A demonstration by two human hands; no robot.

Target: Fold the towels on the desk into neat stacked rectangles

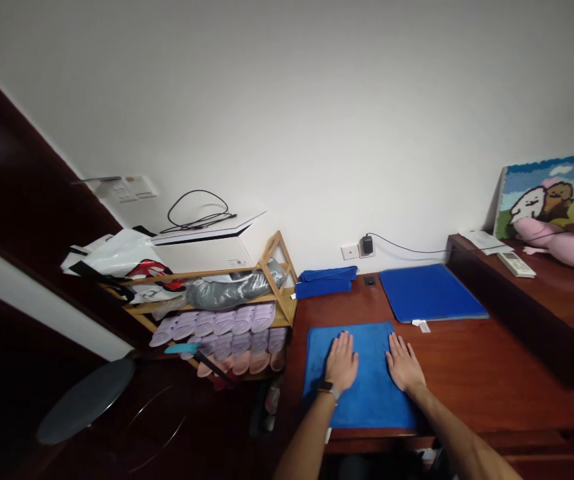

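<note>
A light blue cloth (371,393) lies spread flat near the front edge of the brown desk (477,380). My left hand (341,363) rests palm down on its left half, fingers stretched out, a watch on the wrist. Flat on the cloth's right side lies my right hand (405,363), its fingers also extended. Neither hand holds anything. Behind them, a darker blue cloth (429,292) lies flat at the back right, with a white tag at its front edge. Folded blue cloths (324,281) sit at the desk's back left corner.
Left of the desk stands a wooden rack (281,303) with slippers (224,321), a grey bundle and a white box (207,250). A round stool (87,400) is at the lower left. A remote (517,264) and pink plush (567,247) lie on the raised right surface.
</note>
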